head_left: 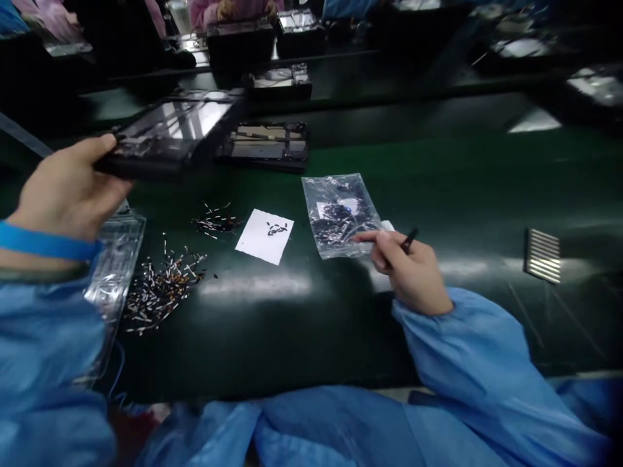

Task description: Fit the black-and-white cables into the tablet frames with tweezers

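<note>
My left hand, wearing a blue wristband, is closed on the near left edge of a black tray. The tray is raised and tilted, with shiny panels inside, and is blurred. My right hand is closed on a thin black pen-like tool, its dark end sticking up past the knuckles. The right index finger points left over the lower edge of a clear plastic bag full of small dark parts. Left of the bag lies a white paper square with several tiny black pieces on it.
Loose small parts form a pile at the left, with a smaller heap behind it. A clear plastic tray lies under my left arm. Another black tray rests further back. A striped block lies right. People sit opposite.
</note>
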Tool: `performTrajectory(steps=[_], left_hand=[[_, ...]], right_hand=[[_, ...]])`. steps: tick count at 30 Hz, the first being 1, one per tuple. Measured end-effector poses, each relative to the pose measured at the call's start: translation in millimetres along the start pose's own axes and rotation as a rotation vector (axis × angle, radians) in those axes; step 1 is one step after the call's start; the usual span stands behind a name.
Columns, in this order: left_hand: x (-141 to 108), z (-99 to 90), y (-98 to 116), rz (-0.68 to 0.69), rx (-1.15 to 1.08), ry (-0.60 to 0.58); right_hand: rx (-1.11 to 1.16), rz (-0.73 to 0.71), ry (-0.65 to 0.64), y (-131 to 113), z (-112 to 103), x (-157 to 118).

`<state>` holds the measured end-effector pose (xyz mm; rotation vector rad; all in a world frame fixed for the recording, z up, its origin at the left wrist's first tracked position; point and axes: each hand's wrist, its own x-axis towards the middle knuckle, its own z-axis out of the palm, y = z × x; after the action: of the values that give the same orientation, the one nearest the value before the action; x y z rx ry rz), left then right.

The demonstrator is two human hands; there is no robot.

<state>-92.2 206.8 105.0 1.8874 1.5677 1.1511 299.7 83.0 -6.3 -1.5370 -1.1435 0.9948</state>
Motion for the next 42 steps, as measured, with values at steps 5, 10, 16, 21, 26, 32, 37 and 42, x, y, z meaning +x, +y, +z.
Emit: performTrajectory(steps=[5,10,16,21,26,32,37,42], left_hand=[[-122,11.0,37,-0.607,-0.474,-0.063],[-205,35.2,17,-0.714,-0.517,-0.458],[-224,59.3,0,-0.567,-0.632,-0.019],[-222,68.1,5,-0.64,-0.834,0.08],[-225,62.5,-1,-0.718,-0.823,0.174],[-221,54.2,-9,-0.694,-0.58,0.273],[-199,60.4,3,-0.565,-0.237,0.159],[-150,101.1,35,-0.016,0.214,-0.336]], right_hand=[[0.524,0.253,-0.27,-6,17,-15],[0.403,0.459,-0.475,6,0,-52],[0.179,0.366,-0.391,23,-3,-57],[-0.19,0.071,-0.247,14,7,-45],[-0.293,-0.406,0.081,16,-2,-38],[0.248,-0.252,0.285,34,-20,-21],[0.31,-0.123,0.333,52,-27,-19],[0.328,-0.073,0.217,59,-25,-23]])
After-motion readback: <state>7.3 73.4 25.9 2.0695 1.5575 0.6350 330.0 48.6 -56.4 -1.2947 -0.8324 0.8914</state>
